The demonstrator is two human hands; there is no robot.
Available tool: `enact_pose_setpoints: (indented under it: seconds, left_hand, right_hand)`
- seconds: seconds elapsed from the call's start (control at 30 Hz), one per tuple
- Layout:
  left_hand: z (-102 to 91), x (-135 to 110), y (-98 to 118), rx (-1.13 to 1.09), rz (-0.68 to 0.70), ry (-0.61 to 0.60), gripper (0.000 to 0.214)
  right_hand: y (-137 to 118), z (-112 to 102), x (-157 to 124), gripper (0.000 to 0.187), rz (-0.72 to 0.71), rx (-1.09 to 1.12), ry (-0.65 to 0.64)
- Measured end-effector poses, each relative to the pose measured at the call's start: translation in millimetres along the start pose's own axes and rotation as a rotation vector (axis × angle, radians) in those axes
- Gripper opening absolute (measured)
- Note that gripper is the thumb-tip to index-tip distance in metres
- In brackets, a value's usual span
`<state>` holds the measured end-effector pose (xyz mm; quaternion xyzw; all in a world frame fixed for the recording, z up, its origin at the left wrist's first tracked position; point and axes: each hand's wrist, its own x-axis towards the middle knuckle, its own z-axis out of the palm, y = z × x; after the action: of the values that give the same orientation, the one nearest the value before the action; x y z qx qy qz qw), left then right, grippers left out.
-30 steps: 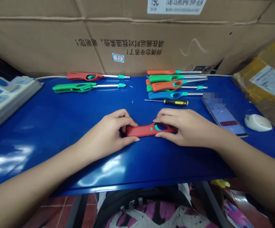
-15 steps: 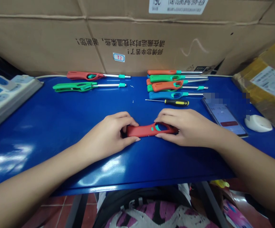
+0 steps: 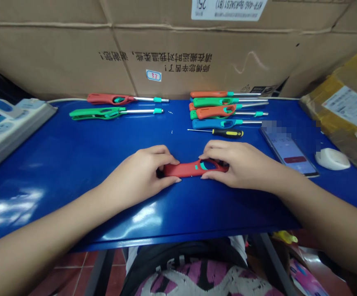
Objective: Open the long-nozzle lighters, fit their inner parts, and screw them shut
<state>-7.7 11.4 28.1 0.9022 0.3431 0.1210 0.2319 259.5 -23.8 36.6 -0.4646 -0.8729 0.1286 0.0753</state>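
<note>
A red long-neck lighter [image 3: 184,169] with a teal trigger lies sideways between my hands, low over the blue table. My left hand [image 3: 149,166] is closed on its rounded left end, thumb below and fingers above. Around the trigger loop at the other end, my right hand [image 3: 232,164] pinches from both edges. My right palm hides the far right part, and I see no metal tube there. Behind my hands lies a screwdriver [image 3: 227,132] with a black and yellow handle.
Several lighters, such as a blue one [image 3: 210,123], lie at the back right; a red lighter [image 3: 104,98] and a green lighter [image 3: 95,113] at the back left. A phone [image 3: 291,150], white mouse [image 3: 332,159], power strip [image 3: 12,127], taped parcel [image 3: 347,107] and cardboard box [image 3: 73,61] surround them.
The view has shifted slightly. Both hands keep their grip on the red lighter, with hardly any movement over the table.
</note>
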Motion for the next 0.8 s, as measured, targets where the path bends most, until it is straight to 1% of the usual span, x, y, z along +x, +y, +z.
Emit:
enact_pose_setpoints:
  seconds: [0.17, 0.33, 0.43, 0.57, 0.67, 0.8]
  left_hand:
    - [-1.8, 1, 0, 0.279, 0.106, -0.025, 0.024]
    - [-2.8, 3, -6, 0.400, 0.166, -0.041, 0.030]
    - [-3.7, 4, -7, 0.436, 0.167, -0.053, 0.034]
    - [-2.6, 3, -6, 0.420, 0.161, -0.038, 0.032]
    - [-0.3, 3, -6, 0.398, 0.157, -0.014, 0.033]
    - [2.4, 3, -8, 0.415, 0.165, 0.010, 0.035]
  right_hand:
    - [5, 3, 0, 0.035, -0.080, -0.019, 0.042]
    - [11, 3, -1, 0.035, -0.090, 0.004, 0.063]
    - [13, 3, 0, 0.035, -0.112, -0.048, 0.057]
    - [13, 3, 1, 0.031, -0.158, -0.099, 0.062]
    - [11, 3, 0, 0.030, -0.160, -0.082, 0.069]
    - [9, 3, -1, 0.029, -0.147, -0.041, 0.048]
